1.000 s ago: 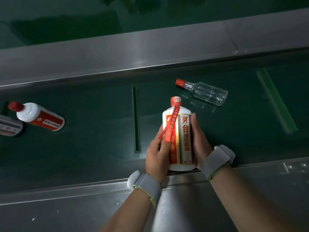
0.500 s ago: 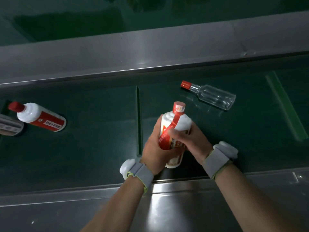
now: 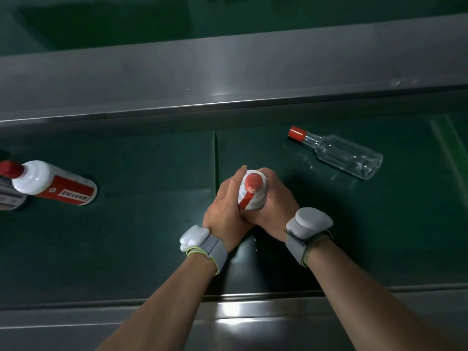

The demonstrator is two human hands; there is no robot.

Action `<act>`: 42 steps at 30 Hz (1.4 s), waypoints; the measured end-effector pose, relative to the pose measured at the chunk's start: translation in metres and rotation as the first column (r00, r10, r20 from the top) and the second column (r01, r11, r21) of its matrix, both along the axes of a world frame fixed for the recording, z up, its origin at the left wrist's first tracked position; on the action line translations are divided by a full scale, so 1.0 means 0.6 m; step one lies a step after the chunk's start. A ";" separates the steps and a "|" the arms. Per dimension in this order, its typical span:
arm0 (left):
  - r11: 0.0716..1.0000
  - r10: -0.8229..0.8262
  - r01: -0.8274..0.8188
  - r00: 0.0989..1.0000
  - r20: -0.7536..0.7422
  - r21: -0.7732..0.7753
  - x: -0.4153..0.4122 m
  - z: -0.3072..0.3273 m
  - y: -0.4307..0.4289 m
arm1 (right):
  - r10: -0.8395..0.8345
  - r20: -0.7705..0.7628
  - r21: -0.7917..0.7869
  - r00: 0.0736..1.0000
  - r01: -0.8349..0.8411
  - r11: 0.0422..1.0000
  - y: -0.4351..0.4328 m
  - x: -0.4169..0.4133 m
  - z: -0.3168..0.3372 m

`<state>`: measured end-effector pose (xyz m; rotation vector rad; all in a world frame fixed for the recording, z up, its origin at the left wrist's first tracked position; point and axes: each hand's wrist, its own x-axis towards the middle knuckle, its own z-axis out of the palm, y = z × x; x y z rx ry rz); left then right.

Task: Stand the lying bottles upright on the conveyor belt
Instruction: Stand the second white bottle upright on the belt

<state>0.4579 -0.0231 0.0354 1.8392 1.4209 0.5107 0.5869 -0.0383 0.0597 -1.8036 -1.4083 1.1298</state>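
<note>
A white bottle (image 3: 254, 196) with a red cap and red ribbon stands upright in the middle of the dark green conveyor belt (image 3: 152, 236), seen from above. My left hand (image 3: 224, 216) and my right hand (image 3: 274, 211) wrap its body from both sides. A clear glass bottle (image 3: 339, 153) with a red cap lies on its side at the far right of the belt. At the left, a white bottle with a red label (image 3: 50, 184) lies flat, cap pointing left.
Steel side rails run along the far edge (image 3: 228, 77) and near edge (image 3: 253, 312) of the belt. A raised cross rib (image 3: 215, 158) divides the belt just left of my hands. Part of another lying object (image 3: 10, 198) shows at the left border.
The white bottle went from lying with its label up to standing upright on the belt. Both hands moved with it away from the near rail and now clasp its body.
</note>
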 end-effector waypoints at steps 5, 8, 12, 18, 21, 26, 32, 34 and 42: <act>0.998 0.057 -0.058 0.998 -0.031 -0.014 -0.004 -0.027 0.052 | -0.029 0.019 0.044 0.999 0.028 0.999 0.065 -0.017 -0.019; 0.998 0.062 -0.062 0.998 -0.009 -0.017 -0.009 -0.041 0.078 | 0.059 0.054 -0.070 0.997 -0.055 0.996 0.093 -0.012 -0.031; 0.999 0.044 -0.044 0.999 0.000 -0.020 -0.009 -0.050 0.108 | 0.079 0.099 -0.096 0.992 -0.070 0.993 0.120 -0.008 -0.039; 0.999 0.032 -0.032 0.999 -0.006 -0.013 -0.005 -0.065 0.124 | 0.086 0.106 -0.086 0.991 -0.077 0.993 0.135 -0.002 -0.047; 0.999 0.042 -0.042 0.999 0.007 -0.011 -0.009 -0.071 0.124 | 0.072 0.117 -0.100 0.991 -0.061 0.993 0.135 -0.004 -0.052; 0.997 0.070 -0.069 0.997 0.020 -0.043 -0.014 -0.077 0.116 | 0.012 0.194 -0.074 0.981 0.003 0.997 0.134 -0.024 -0.050; 0.996 0.058 -0.058 0.998 0.002 -0.070 -0.018 -0.075 0.120 | 0.080 0.201 -0.191 0.976 -0.041 0.981 0.137 -0.024 -0.025; 0.998 0.031 -0.031 1.000 -0.002 -0.056 -0.020 -0.072 0.119 | -0.002 0.245 -0.186 0.970 0.049 0.981 0.143 -0.037 -0.022; 0.999 0.008 -0.010 0.998 -0.065 -0.036 -0.026 -0.066 0.106 | 0.058 0.256 -0.203 0.965 -0.005 0.979 0.118 -0.033 -0.030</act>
